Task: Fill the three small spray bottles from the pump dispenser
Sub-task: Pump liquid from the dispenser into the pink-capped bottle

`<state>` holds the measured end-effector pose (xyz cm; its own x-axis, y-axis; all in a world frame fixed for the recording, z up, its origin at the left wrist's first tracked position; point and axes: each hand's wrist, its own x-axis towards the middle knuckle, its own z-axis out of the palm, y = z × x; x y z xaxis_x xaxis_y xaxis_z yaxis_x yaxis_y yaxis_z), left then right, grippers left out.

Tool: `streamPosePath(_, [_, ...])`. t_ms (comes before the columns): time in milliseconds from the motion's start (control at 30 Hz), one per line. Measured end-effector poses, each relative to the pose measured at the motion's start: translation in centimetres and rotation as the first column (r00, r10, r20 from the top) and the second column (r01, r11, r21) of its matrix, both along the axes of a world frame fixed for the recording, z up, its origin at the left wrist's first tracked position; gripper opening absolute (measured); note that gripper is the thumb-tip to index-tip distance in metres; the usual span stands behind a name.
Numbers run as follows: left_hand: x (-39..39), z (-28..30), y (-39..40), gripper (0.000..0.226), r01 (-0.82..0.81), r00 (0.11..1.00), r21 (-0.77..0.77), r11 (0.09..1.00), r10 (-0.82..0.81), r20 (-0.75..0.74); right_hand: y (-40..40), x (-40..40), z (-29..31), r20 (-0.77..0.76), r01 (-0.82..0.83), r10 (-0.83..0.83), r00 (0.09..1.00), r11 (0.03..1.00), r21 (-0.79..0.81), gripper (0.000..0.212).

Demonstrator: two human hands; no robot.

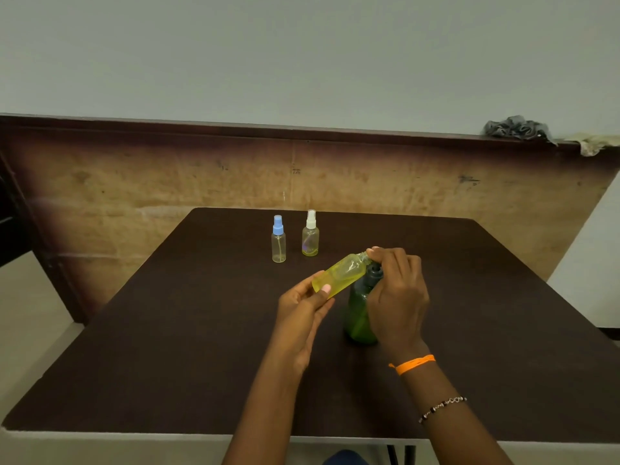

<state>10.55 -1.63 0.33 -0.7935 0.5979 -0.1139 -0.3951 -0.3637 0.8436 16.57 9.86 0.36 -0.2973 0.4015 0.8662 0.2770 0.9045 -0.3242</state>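
head view showed a dark brown tabletop (167,347) with two arms reaching in from below. the left hand (303,312) held a small yellow-tinted spray bottle (340,275) by its base, thumb and fingers wrapped round it in a closed grip, the bottle tilted so its open neck pointed up and to the right. that neck met the dark pump head of the green pump dispenser (359,317), which stood upright on the tabletop just beside the left hand. the right hand (397,293) lay over the pump head, its fingers curled down around the top, gripping it; the nozzle itself was mostly hidden under the fingers, so whether liquid was coming out could not be told. an orange band (416,363) and a beaded bracelet (443,408) sat on the right wrist and forearm. farther back on the tabletop, well apart from the hands, stood two more small bottles side by side: a blue-capped spray bottle (278,241) on the left and a white-capped spray bottle (310,234) on the right, the latter with a little yellowish liquid at its bottom. a crumpled grey cloth (516,127) rested on the ledge at the far right.
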Motion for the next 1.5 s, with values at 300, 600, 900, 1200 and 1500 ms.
streamPosePath(300, [-0.1, 0.4, 0.2, 0.034, -0.02, 0.999, 0.017, 1.0, 0.021, -0.025, 0.2, 0.1, 1.6, 0.015, -0.049, 0.05, 0.999, 0.998, -0.042, 0.036])
streamPosePath(600, [-0.1, 0.2, 0.2, 0.035, -0.023, 1.0, 0.021, 1.0, 0.023, -0.001, -0.3, 0.1, 0.9, 0.023, 0.001, 0.0, 1.0, 0.998, -0.066, 0.036])
streamPosePath(900, [0.1, -0.3, 0.2, 0.029, -0.021, 1.0, 0.053, 0.998, 0.021, 0.015, -0.4, 0.6, 0.4, 0.008, -0.071, 0.072, 0.997, 0.996, -0.062, 0.041])
streamPosePath(1200, [0.1, 0.2, 0.1, 0.03, -0.034, 0.999, 0.053, 0.998, 0.035, -0.019, 0.3, 0.5, 2.5, 0.045, -0.052, 0.057, 0.997, 0.995, -0.086, 0.036])
streamPosePath(1500, [0.3, -0.5, 0.3, 0.026, -0.035, 0.999, 0.077, 0.996, 0.033, 0.028, -0.2, 0.4, -0.2, -0.016, -0.064, 0.063, 0.998, 0.995, -0.075, 0.043])
